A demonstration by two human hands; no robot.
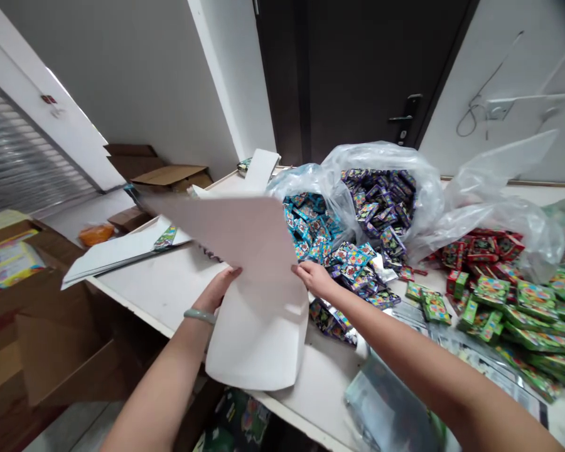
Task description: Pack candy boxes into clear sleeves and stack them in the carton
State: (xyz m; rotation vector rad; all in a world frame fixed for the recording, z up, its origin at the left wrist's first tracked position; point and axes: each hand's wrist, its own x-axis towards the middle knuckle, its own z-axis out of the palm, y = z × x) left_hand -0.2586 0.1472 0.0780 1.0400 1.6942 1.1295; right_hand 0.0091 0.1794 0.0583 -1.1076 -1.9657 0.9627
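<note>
A large white cardboard sheet (pixel 263 251), narrowed at the middle, is held between my two hands. Its upper part rises away from me and blurs at the far left corner, while the lower part hangs near the table's front edge. My left hand (pixel 217 289), with a pale bangle at the wrist, is closed on the sheet's left edge. On the opposite edge my right hand (pixel 313 277) pinches the card between thumb and fingers. Right beside that hand lie small blue packets (pixel 311 220) and purple packets (pixel 362 276), spilling from clear plastic bags.
Red boxes (pixel 484 251) and green boxes (pixel 522 301) are heaped on the table's right. Flat white cards (pixel 117 254) lie at the left edge. A clear plastic bag (pixel 386 402) rests near the front. Open cartons (pixel 66 339) stand at the left, and a dark door (pixel 358 69) is behind.
</note>
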